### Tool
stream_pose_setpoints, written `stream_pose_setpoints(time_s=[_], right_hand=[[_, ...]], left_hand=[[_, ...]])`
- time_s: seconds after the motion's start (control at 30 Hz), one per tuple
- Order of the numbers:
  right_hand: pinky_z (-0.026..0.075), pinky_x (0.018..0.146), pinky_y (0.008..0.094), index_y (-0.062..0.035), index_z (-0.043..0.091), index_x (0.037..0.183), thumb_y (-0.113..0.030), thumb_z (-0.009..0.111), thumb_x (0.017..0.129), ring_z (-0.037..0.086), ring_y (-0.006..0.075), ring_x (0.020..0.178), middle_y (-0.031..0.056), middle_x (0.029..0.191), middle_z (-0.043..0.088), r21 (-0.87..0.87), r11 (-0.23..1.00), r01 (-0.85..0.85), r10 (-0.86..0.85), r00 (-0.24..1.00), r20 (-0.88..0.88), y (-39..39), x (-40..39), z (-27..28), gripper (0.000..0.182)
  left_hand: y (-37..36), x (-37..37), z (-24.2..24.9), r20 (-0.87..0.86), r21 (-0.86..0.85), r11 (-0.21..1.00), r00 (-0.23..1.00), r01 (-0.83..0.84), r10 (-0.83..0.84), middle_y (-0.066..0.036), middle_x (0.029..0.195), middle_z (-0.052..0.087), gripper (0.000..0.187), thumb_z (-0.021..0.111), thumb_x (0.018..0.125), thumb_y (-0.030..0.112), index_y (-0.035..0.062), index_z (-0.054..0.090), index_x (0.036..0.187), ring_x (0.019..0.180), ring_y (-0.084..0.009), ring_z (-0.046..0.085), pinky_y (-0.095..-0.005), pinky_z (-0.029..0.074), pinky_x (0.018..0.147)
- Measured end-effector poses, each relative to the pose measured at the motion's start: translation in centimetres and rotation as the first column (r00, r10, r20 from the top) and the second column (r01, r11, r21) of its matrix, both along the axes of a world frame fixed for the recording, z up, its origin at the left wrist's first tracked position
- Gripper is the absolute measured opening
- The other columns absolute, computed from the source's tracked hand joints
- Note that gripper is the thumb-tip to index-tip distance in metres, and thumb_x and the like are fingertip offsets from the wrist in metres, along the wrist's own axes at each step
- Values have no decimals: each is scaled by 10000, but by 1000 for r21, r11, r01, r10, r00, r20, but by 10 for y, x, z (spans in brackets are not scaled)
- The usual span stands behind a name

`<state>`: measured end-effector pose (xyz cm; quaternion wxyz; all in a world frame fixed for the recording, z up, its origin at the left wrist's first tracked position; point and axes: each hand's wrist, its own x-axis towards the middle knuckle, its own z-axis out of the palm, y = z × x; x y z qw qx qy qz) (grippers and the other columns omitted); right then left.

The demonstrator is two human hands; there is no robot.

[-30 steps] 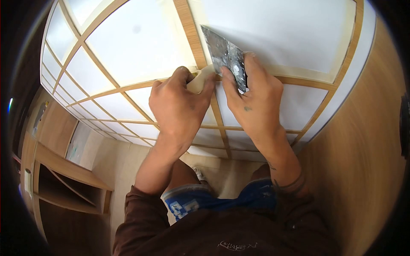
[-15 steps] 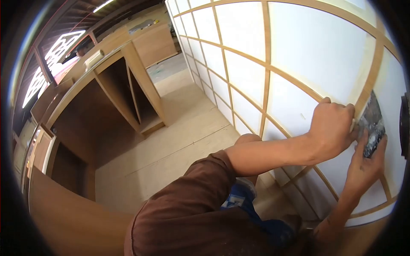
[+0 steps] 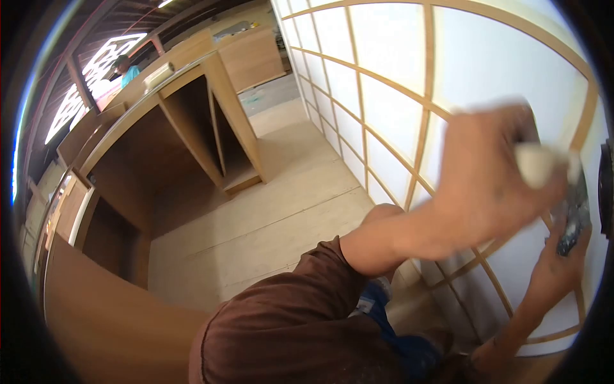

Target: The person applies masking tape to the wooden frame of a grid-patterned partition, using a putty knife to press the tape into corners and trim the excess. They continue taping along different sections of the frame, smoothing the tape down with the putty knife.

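My left hand (image 3: 473, 182), smeared by motion, is closed around a tool with a pale rounded handle (image 3: 536, 165). The tool's far end is too blurred to make out. Below and to the right, my right hand (image 3: 561, 265) grips a dark flat scraper plate (image 3: 577, 208) marked with whitish smears. Its fingers and thumb pinch the plate's lower end. Both hands are in front of a large white panel (image 3: 505, 61) with a grid of wooden strips, and the pale handle is close to the plate's upper end.
A brown-clad limb (image 3: 275, 301) and a bent knee (image 3: 384, 214) are beneath my left forearm. Wooden cabinet frames (image 3: 240, 121) stand at left on a plywood floor (image 3: 307, 185). On the cabinet top lies a pale roll (image 3: 158, 75). A person in blue (image 3: 130, 75) is far back.
My left hand has lifted off the panel toward the camera, showing the pale handle. The right hand and plate have shifted slightly down. The view has turned a little left.
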<state>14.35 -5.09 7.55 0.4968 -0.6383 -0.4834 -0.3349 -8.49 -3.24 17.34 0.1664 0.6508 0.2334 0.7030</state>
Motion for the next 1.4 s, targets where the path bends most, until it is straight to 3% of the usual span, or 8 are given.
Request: stream_pose_setpoints(time_s=[0.13, 0.47, 0.5, 0.8, 0.87, 0.93, 1.07, 1.4], right_hand=[[620, 902, 417, 21, 602, 1504, -442, 722, 1060, 786, 322, 1050, 251, 1276, 756, -31, 996, -86, 77, 972, -221, 10, 28, -14, 653], [572, 757, 307, 36, 664, 1396, -211, 777, 1046, 683, 172, 928, 121, 1190, 753, 161, 952, -259, 297, 904, -306, -55, 96, 7, 443], [552, 728, 290, 39, 671, 1379, -168, 781, 1040, 667, 148, 893, 102, 1162, 755, 207, 949, -239, 299, 892, -339, -69, 93, 12, 412], [544, 679, 292, 24, 697, 1267, -118, 802, 1010, 642, 115, 757, 77, 1044, 752, 443, 895, 52, 124, 925, -360, -137, 62, -3, 311], [563, 680, 302, 11, 697, 1246, -96, 830, 977, 661, 124, 764, 73, 1040, 750, 332, 939, 88, 120, 821, -558, -147, 45, -21, 318], [580, 721, 298, -13, 700, 1242, -75, 868, 934, 697, 146, 820, 77, 1050, 760, 457, 875, -161, 447, 632, -633, -147, 19, -40, 356], [586, 797, 312, -2, 708, 1209, -42, 898, 888, 709, 112, 961, 69, 1103, 788, 12, 592, -806, 633, 456, -625, -133, 30, -57, 376], [531, 896, 294, -31, 652, 1198, -159, 713, 1077, 620, 93, 1043, 1, 1083, 696, 232, 242, -942, 575, -53, -817, -38, 22, -160, 186]], left_hand=[[-1, 3, -63, -204, 178, 983, 976, -37, 74, -71, 605, 636, 349, 922, 763, 260, 96, 615, 730, 526, -250, 621, -376, 480, 537], [32, -3, -270, -510, -544, 836, 819, -69, -264, -139, 630, 645, 358, 913, 804, 342, 14, 772, 835, 536, -174, 551, -385, 455, 528], [36, 0, -295, -469, -503, 861, 860, -72, -202, -180, 593, 605, 474, 912, 790, 455, 13, 743, 817, 492, -308, 575, -452, 470, 531], [18, -29, -271, -485, -659, 743, 822, -120, -298, -137, 762, 774, 418, 925, 853, 333, -58, 776, 856, 697, -128, 688, -360, 560, 646], [19, -31, -272, -452, -725, 678, 827, -121, -335, -129, 746, 766, 429, 921, 862, 332, -60, 754, 819, 697, -125, 679, -357, 559, 657], [6, -31, -260, -507, -674, 724, 805, -148, -307, -125, 717, 754, 419, 923, 862, 320, -53, 744, 800, 669, -122, 673, -343, 557, 647], [-28, -36, -240, -346, -700, 714, 865, 20, -364, -55, 709, 725, 333, 938, 852, 187, -31, 706, 758, 676, -61, 617, -257, 501, 610], [-29, -49, -276, -256, -750, 661, 926, -9, -277, -40, 786, 689, 323, 812, 1004, 212, -34, 679, 842, 729, -77, 563, -264, 449, 641]])
